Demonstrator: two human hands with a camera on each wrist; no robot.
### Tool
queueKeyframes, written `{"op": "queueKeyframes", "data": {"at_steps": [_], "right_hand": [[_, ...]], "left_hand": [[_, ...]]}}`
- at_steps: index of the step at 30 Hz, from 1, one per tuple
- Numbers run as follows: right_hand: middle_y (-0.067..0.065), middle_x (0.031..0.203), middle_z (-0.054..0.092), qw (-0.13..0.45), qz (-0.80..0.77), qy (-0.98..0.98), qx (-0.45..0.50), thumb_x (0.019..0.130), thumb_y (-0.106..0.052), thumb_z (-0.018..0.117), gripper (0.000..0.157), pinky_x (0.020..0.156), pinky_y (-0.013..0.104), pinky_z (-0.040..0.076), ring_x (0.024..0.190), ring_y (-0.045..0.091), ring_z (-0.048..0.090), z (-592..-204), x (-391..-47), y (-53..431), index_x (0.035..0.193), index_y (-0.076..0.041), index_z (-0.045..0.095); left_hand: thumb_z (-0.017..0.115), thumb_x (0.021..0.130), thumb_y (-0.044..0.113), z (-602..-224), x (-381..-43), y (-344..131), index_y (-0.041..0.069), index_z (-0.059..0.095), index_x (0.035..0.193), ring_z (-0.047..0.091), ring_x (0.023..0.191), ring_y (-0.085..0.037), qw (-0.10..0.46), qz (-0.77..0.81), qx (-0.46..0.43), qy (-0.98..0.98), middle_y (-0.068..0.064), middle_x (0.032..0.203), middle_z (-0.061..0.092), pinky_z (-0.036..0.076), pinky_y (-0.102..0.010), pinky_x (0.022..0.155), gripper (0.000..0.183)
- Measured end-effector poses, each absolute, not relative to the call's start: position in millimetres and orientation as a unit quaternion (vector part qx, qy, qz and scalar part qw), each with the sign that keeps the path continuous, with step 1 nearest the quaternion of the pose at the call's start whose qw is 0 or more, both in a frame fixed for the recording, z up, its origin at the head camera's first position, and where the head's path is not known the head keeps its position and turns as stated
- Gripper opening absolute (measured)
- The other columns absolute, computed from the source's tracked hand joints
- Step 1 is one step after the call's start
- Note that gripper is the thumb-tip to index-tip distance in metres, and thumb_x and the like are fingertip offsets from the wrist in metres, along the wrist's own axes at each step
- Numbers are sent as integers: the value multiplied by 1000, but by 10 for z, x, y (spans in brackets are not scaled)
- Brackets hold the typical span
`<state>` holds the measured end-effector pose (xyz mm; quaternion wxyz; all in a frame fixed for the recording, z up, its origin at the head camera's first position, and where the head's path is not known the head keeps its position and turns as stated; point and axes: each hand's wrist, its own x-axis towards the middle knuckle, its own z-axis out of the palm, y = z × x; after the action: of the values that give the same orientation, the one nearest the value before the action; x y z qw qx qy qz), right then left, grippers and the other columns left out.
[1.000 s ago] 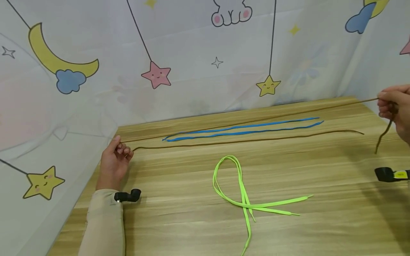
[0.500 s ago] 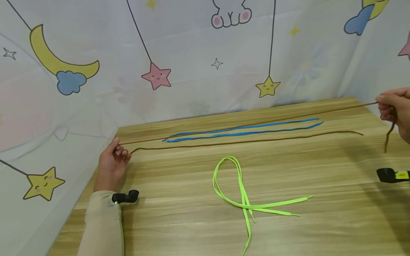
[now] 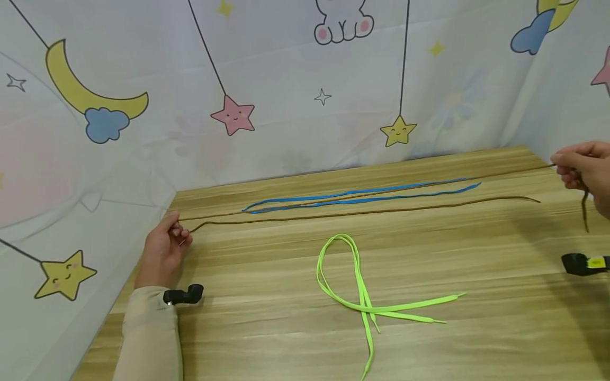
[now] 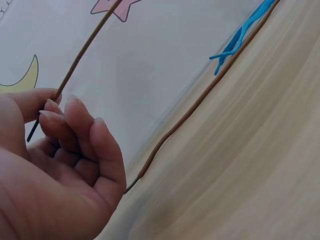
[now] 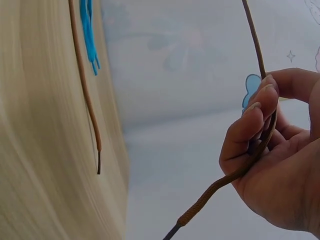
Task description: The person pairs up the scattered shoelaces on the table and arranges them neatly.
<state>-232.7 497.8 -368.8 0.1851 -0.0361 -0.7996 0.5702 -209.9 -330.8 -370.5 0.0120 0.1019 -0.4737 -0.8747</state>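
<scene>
A brown shoelace (image 3: 514, 172) stretches nearly straight between my two hands above the far part of the table. My left hand (image 3: 164, 246) pinches it near one dark tip, which pokes out below the thumb in the left wrist view. At the far right my right hand (image 3: 586, 172) pinches the lace between thumb and forefinger; its tail (image 5: 205, 200) crosses the palm and hangs down. A second brown shoelace (image 3: 381, 211) lies along the table, one end close by my left hand. Two lengths of blue shoelace (image 3: 429, 193) lie behind it, overlapped by the held lace.
A bright green pair of shoelaces (image 3: 352, 264) lies looped and crossed mid-table, tips pointing right and toward the front. A white printed curtain (image 3: 295, 132) rises along the back and left edges of the wooden table (image 3: 267, 328).
The taut brown lace has come lower and nearer, now crossing between the blue laces. My right hand has moved down and slightly left; my left hand has shifted slightly down and left.
</scene>
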Motion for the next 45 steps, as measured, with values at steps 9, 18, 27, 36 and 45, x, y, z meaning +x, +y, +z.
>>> {"op": "queueKeyframes", "data": {"at_steps": [9, 18, 27, 36, 45], "right_hand": [[-8, 65, 58, 125, 487, -863, -57, 92, -32, 56, 17, 44, 26, 47, 52, 11, 55, -3821, -2352, 5007, 99, -18, 62], [-2, 74, 59, 82, 397, -910, -91, 90, -48, 52, 38, 54, 30, 47, 64, 12, 56, -3637, -2063, 4597, 106, -13, 51], [3, 79, 60, 55, 338, -937, -66, 92, -50, 45, 59, 55, 31, 50, 63, 11, 57, -3480, -1886, 4301, 115, 5, 48], [10, 85, 62, 14, 343, -939, -31, 93, -47, 47, 60, 56, 31, 50, 66, 17, 58, -3531, -1924, 4257, 115, 8, 49], [12, 87, 62, -23, 332, -943, -22, 96, -44, 44, 56, 55, 33, 47, 68, 21, 55, -3556, -1955, 4205, 117, 8, 48]], "left_hand": [[65, 88, 25, -3661, -2067, -3288, 11, 55, 69, 55, 58, -13, 10, -800, 179, -573, 2, 58, 48, 50, -28, 61, 26], [65, 87, 32, -3684, -2122, -3327, 12, 58, 75, 58, 58, -10, 4, -708, 251, -660, 3, 61, 53, 52, -27, 59, 24], [70, 81, 36, -3731, -2115, -3343, 6, 58, 87, 60, 58, -9, 6, -687, 278, -671, 2, 64, 57, 54, -25, 58, 33], [70, 81, 36, -3798, -2095, -3376, 4, 63, 82, 64, 57, -13, -9, -697, 258, -670, -3, 66, 65, 54, -26, 58, 33], [69, 82, 36, -3829, -2091, -3388, 3, 66, 89, 64, 59, -11, -10, -687, 254, -680, 0, 68, 64, 54, -25, 60, 33]]}}
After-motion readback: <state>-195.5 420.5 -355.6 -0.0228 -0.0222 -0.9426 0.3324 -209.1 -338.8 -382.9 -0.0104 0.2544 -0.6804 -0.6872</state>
